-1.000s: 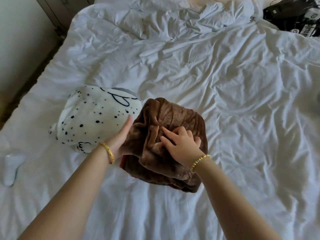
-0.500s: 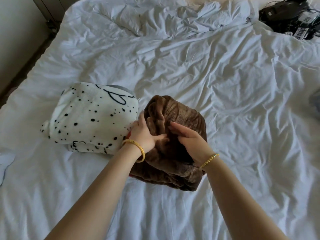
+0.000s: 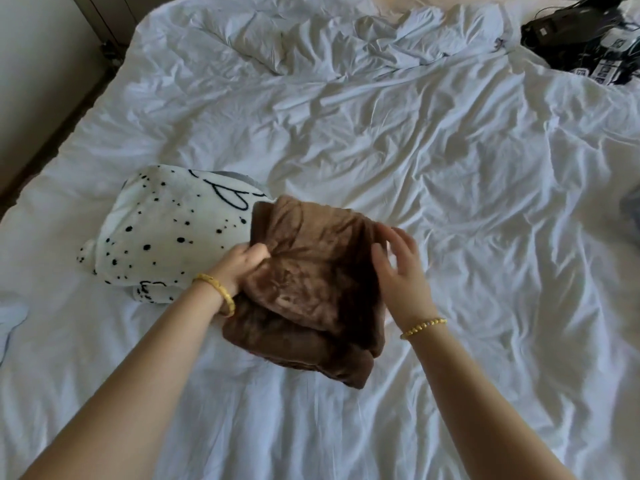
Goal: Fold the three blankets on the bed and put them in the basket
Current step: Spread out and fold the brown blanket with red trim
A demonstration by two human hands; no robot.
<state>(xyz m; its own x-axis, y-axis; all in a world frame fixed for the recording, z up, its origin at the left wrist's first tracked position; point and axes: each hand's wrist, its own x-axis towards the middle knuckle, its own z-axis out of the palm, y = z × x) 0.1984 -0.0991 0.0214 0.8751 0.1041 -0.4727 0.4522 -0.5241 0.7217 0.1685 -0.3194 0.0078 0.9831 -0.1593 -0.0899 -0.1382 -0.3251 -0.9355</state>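
A big bed (image 3: 415, 150) with a white, very wrinkly sheet filled almost all of the view. A brown blanket (image 3: 311, 289) lay folded in a thick, soft pile in the middle of the bed, a little toward 6 o'clock. Touching it at 9 o'clock sat a folded white blanket with black dots (image 3: 166, 233).

The left hand (image 3: 242, 265) had its fingers curled and pinched the brown blanket's left edge. The right hand (image 3: 398, 268) was at the blanket's right side with its fingers spread and straight, gripping nothing.

Each wrist wore a gold bracelet (image 3: 218, 292).

Far off at 1 o'clock, some black things (image 3: 581, 32) lay in a heap at the bed's corner. At 10 o'clock a pale wall (image 3: 41, 64) stood beside the bed, with a strip of dark floor (image 3: 52, 140) under it.
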